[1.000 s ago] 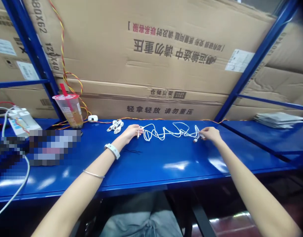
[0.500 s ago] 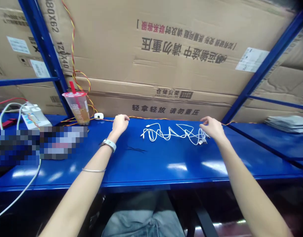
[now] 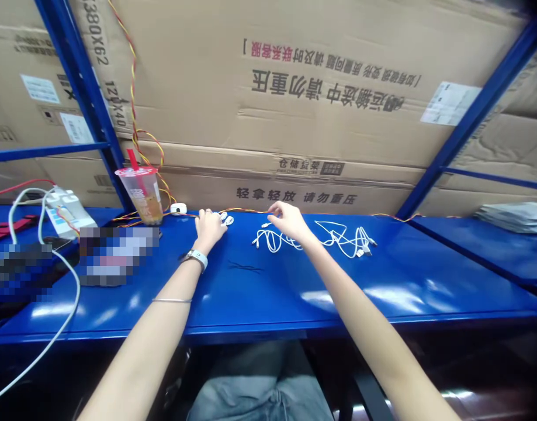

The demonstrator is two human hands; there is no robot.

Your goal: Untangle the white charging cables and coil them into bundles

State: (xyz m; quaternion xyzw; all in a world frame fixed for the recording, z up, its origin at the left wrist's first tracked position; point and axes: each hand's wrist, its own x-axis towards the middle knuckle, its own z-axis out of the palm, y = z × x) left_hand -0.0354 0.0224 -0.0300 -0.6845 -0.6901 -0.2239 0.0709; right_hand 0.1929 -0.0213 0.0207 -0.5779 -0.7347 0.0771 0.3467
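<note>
Right fingers (image 3: 277, 209) just beyond the looped white cable (image 3: 338, 237)

view: head-worn, looking out from the person's own head | facing: forward and down across a blue steel workbench (image 3: 268, 298) | range: close, left hand (image 3: 209, 229) and right hand (image 3: 289, 220) at arm's length mid-frame | backdrop: stacked cardboard cartons (image 3: 321, 111)

Upside-down 请勿重压 on a cardboard carton (image 3: 338, 140), 轻拿轻放 请勿重压 on the lower carton (image 3: 198, 182), 仓储货架 above it
</note>
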